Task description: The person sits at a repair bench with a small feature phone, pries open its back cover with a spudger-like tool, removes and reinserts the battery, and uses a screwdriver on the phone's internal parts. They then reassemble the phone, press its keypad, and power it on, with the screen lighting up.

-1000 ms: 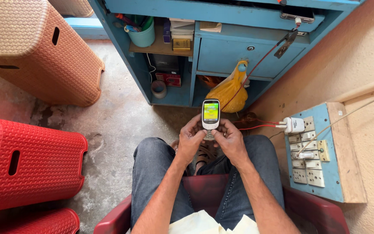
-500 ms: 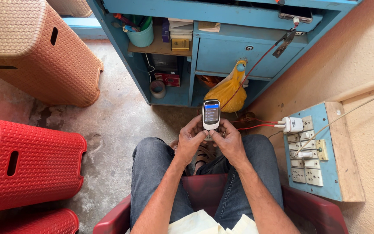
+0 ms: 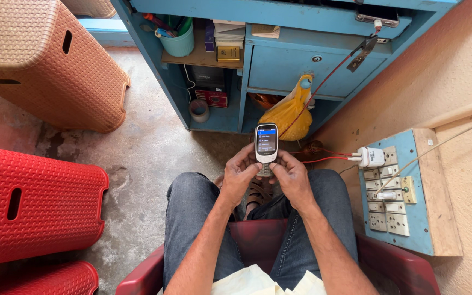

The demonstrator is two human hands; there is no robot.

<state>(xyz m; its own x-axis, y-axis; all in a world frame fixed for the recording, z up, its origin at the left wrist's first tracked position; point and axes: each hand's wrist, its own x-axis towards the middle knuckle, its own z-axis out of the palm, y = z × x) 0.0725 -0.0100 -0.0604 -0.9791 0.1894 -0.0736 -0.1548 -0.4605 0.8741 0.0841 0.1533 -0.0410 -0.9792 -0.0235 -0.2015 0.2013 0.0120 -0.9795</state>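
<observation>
A: Where is the small white keypad phone with the lit screen (image 3: 266, 146)?

B: Upright in front of the seated person's knees, just this side of the blue wooden cabinet (image 3: 279, 65). The left hand (image 3: 240, 177) curls round the phone's lower left edge, and the right hand (image 3: 290, 176) cups the lower right, fingers closed on the body. Both thumbs lie over the keypad, which is mostly hidden.

A: How far along does the work look?

B: The screen is on and shows what looks like a list of lines, so I judge the phone is powered up and the person is partway through its menus. Whether a key is being pressed I cannot tell.

A: Anything attached?

B: A thin red wire (image 3: 323, 82) runs from the cabinet's top down behind the phone; whether it joins the phone is hidden. Right of the phone, a white plug adapter (image 3: 371, 157) sits in the blue switchboard (image 3: 397, 191) on the wall.

A: And left of the cabinet?

B: Red woven-plastic stools (image 3: 34, 205), well apart from the hands.
</observation>
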